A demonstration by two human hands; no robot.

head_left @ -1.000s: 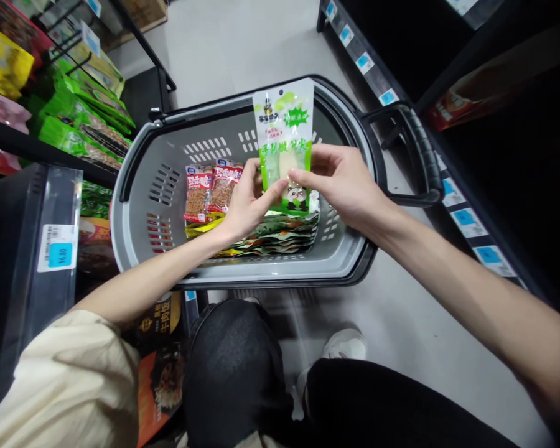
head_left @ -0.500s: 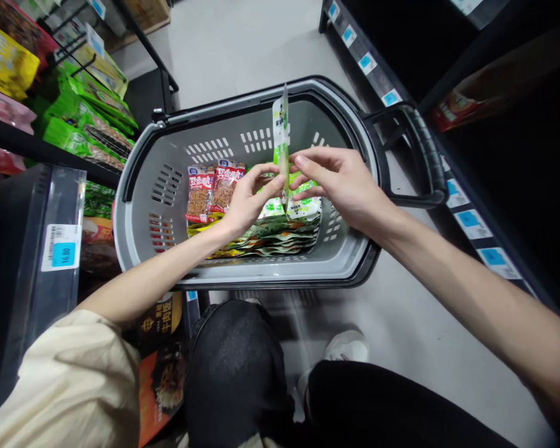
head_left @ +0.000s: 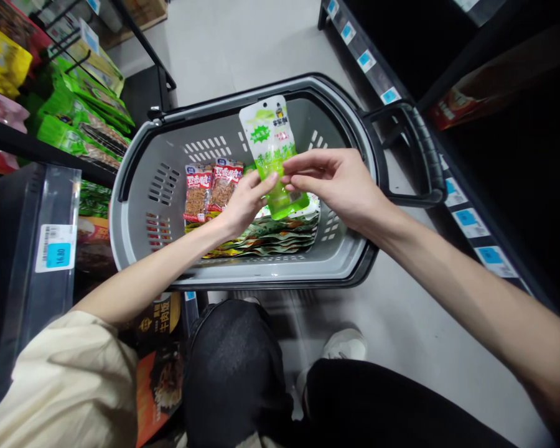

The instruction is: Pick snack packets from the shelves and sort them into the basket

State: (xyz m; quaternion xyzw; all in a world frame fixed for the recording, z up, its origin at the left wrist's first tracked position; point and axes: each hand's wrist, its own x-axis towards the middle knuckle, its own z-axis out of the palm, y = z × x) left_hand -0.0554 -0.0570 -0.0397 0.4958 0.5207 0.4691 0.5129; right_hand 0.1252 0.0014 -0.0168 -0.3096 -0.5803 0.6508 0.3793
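Observation:
A green and white snack packet (head_left: 271, 152) is held upright above a grey shopping basket (head_left: 135, 205). My left hand (head_left: 245, 202) pinches its lower left edge. My right hand (head_left: 338, 183) pinches it from the right with thumb and fingers. The packet now shows its plainer side, tilted a little to the left. Below it in the basket lie two red snack packets (head_left: 212, 190) and a flat stack of green packets (head_left: 280, 233).
The basket's black handle (head_left: 417, 149) sticks out to the right. Shelves with green and yellow packets (head_left: 79, 118) line the left, dark shelves with blue price tags (head_left: 466, 218) the right. My knees and a white shoe (head_left: 343, 342) are below the basket.
The packet has been turned between both hands: first its printed front faced me, then it was edge-on, now its other side faces me.

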